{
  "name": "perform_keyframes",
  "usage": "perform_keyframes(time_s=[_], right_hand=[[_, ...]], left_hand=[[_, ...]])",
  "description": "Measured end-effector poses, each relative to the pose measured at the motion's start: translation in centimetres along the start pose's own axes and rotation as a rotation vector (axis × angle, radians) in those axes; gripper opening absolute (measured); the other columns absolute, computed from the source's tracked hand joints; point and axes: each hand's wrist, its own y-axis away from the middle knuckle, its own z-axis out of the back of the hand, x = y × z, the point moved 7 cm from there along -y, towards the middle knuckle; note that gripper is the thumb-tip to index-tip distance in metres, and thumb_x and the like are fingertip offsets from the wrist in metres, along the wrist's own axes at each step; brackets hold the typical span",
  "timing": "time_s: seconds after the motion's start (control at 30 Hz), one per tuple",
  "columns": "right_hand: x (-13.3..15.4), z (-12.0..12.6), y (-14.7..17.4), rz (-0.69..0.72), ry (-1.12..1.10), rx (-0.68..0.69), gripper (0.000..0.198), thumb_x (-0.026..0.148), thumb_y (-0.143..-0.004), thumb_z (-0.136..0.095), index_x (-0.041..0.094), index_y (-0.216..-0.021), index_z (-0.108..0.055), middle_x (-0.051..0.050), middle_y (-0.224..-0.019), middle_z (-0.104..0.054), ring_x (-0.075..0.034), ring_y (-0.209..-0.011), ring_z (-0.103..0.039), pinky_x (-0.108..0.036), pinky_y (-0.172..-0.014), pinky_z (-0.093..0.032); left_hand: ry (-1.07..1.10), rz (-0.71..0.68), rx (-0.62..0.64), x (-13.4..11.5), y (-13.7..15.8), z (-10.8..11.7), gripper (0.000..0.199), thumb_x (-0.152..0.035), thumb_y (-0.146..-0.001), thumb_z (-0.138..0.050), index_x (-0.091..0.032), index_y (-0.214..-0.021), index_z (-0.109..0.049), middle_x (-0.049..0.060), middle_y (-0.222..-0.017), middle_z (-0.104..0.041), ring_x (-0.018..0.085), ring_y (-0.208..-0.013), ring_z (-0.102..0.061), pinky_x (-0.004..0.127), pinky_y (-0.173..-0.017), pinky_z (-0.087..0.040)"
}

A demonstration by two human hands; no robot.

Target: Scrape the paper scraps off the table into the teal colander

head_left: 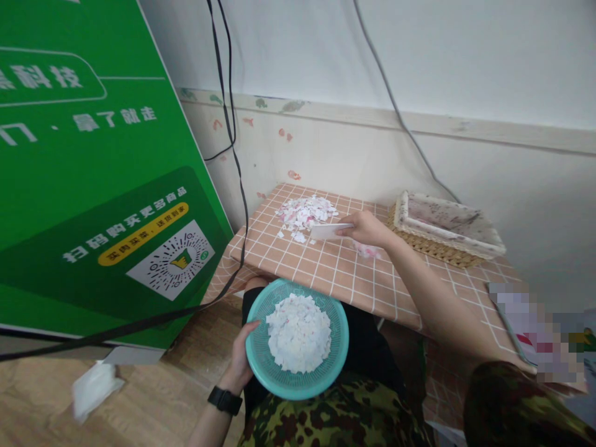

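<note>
While the right hand pinches a white card in narrow-set fingers, just beside the loose scraps on the table, the left hand holds the green basket over the lap, thumb hooked on its rim (the fingers underneath I can't make out). A pale mound sits inside it. If the card is for sweeping, as I'd judge, its long edge wants to lie low against the cloth, with short, slow strokes; bits so light could scatter at a flick. Keeping the basket level should spare the mound a spill. Some pinkish bits lie under the right wrist, so a lifted forearm would help.
</note>
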Motion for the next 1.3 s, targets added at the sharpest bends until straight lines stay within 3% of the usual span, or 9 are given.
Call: perform_keyframes(time_s=[0.23, 0.43, 0.6, 0.8, 1.3], right_hand=[[0.4, 0.4, 0.7, -0.011, -0.073, -0.025, 0.017, 0.025, -0.079, -0.059, 0.018, -0.090, -0.071, -0.003, -0.082, -0.071, -0.015, -0.071, -0.061, -0.025, -0.064, -0.043], [0.4, -0.2, 0.8, 0.016, -0.140, 0.074, 0.016, 0.027, -0.078, -0.060, 0.016, -0.083, -0.070, -0.003, -0.077, -0.069, -0.015, -0.068, -0.060, -0.025, -0.062, -0.043], [0.3, 0.0, 0.9, -0.004, -0.111, 0.028, 0.018, 0.029, -0.079, -0.059, 0.015, -0.083, -0.069, -0.004, -0.077, -0.069, -0.014, -0.067, -0.059, -0.026, -0.062, -0.042], [1.2, -0.5, 0.9, 0.041, -0.202, 0.095, 0.021, 0.031, -0.079, -0.059, 0.014, -0.087, -0.070, -0.003, -0.078, -0.068, -0.014, -0.068, -0.058, -0.025, -0.062, -0.042], [2.5, -0.1, 0.3, 0.053, -0.006, 0.117, 0.018, 0.029, -0.077, -0.059, 0.014, -0.079, -0.068, -0.004, -0.072, -0.065, -0.013, -0.063, -0.055, -0.025, -0.059, -0.036]], left_hand=[[0.010, -0.023, -0.009, 0.0, 0.0, -0.1, 0.006, -0.017, -0.068, -0.063, -0.013, -0.067, -0.067, 0.004, -0.058, -0.070, 0.018, -0.052, -0.063, 0.031, -0.059, -0.052], [0.001, -0.011, 0.033, 0.1, -0.1, -0.2, 0.009, -0.019, -0.071, -0.061, -0.013, -0.071, -0.068, 0.005, -0.063, -0.071, 0.019, -0.056, -0.065, 0.033, -0.064, -0.053], [0.021, -0.012, 0.036, 0.2, 0.0, -0.2, 0.008, -0.018, -0.070, -0.062, -0.013, -0.069, -0.068, 0.006, -0.064, -0.072, 0.020, -0.059, -0.066, 0.033, -0.066, -0.053], [0.011, 0.003, 0.053, 0.3, -0.4, 0.0, 0.011, -0.021, -0.071, -0.062, -0.012, -0.071, -0.068, 0.007, -0.066, -0.072, 0.020, -0.060, -0.066, 0.032, -0.064, -0.052], [0.016, -0.001, 0.041, 0.6, -0.9, 0.7, 0.012, -0.022, -0.070, -0.064, -0.011, -0.074, -0.069, 0.007, -0.068, -0.073, 0.019, -0.060, -0.065, 0.032, -0.065, -0.052]])
